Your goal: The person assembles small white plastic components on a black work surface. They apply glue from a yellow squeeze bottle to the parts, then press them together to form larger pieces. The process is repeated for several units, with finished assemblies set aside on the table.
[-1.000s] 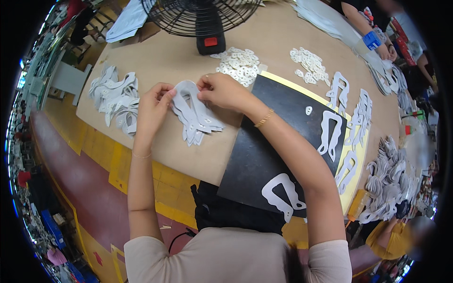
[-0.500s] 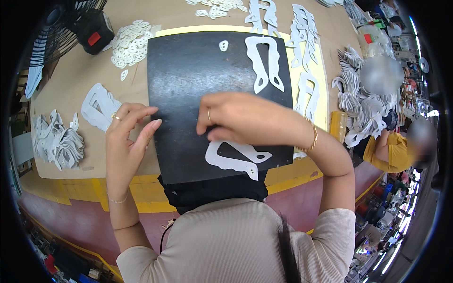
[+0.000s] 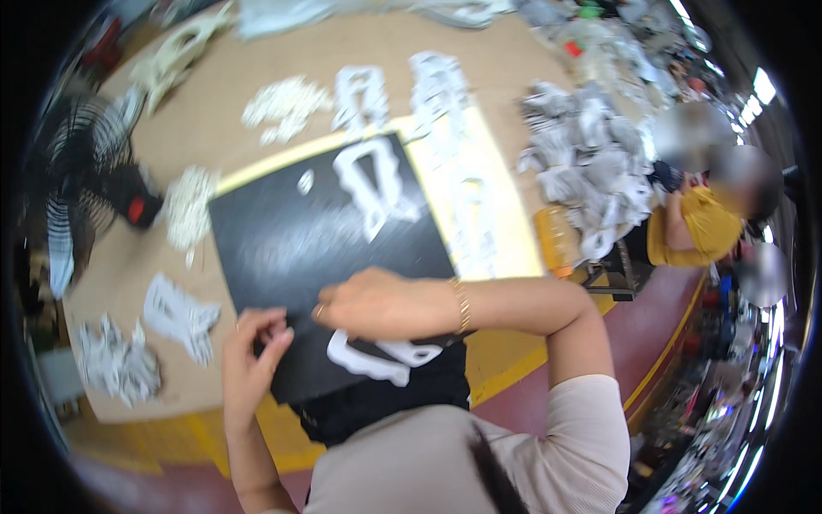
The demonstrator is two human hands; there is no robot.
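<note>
A black flat board lies tilted in the view on the table. My left hand is at its left edge, thumb and fingers bent but apart, with nothing visible between them. Over the near part of the board my right hand is closed, fingertips curled down; whatever it may hold is hidden. A white cut-out piece with a long opening lies just below that hand, partly covered by it. Farther up the board rest another white cut-out piece and a small white oval piece.
Yellow sheet shows beyond the board, with more white cut-outs on it. Small pale pieces are heaped at the left, near a black fan. Bundled grey-white pieces lie right, where a person in a yellow top works.
The whole view has turned and shifted, so the board looks rotated and lower. My right hand remains closed over the near board; my left fingers are more bent.
</note>
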